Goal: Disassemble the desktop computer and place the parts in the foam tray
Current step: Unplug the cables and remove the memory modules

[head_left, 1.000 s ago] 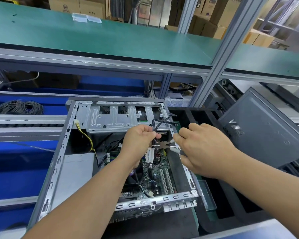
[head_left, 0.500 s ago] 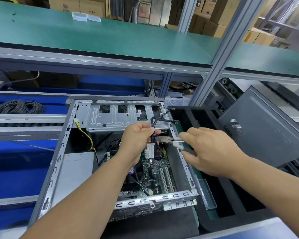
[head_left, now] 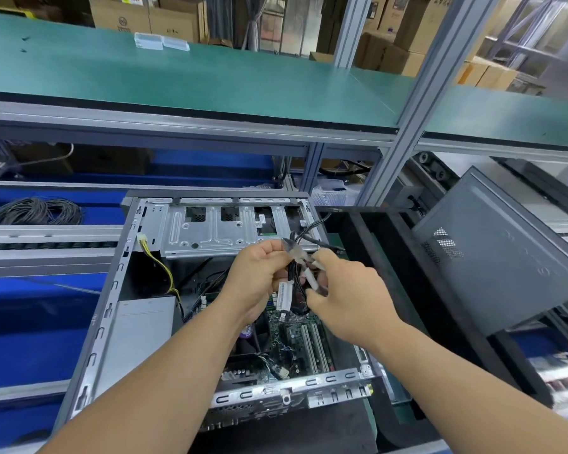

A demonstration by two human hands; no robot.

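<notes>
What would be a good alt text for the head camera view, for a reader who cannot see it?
Over an open desktop computer case, the left hand grips a bundle of black cables while the right hand holds a small plier-like tool against it. The motherboard lies below, and the removed grey side panel leans at the right.

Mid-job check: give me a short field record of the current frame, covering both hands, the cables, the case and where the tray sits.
left hand: grips the black cable bundle above the open computer case
right hand: holds pliers at the bundle
circuit board: in the case, below the hands
foam tray: black, right of the case
side panel: grey, leaning at the tray's right
</notes>
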